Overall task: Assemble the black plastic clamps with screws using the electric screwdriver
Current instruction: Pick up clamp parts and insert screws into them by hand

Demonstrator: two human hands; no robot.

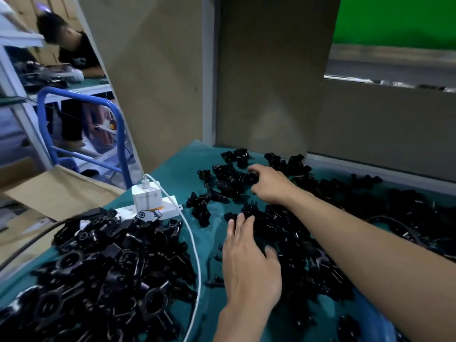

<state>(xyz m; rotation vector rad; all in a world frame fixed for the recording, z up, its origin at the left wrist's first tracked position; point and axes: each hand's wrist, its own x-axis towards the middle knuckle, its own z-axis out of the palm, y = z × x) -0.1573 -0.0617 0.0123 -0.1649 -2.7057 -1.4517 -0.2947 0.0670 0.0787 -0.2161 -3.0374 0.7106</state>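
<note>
Digging in clamps (232,181) at the table's (172,174) far side, right hand (269,185) fingers curled, can't tell if holding. Left hand (249,265) fingers straight on the pile. Risk: tangled pcs drag along, scatter screws (214,283) nearby.

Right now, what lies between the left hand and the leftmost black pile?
Head view: a white cable and what look like small screws on green mat.

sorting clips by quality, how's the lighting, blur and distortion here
Head view: dim, bluish light, so the black plastic clamp parts merge into dark masses on the teal table mat; the left hand is slightly motion-blurred; the wide-angle lens slants the beige board panel at left.
</note>
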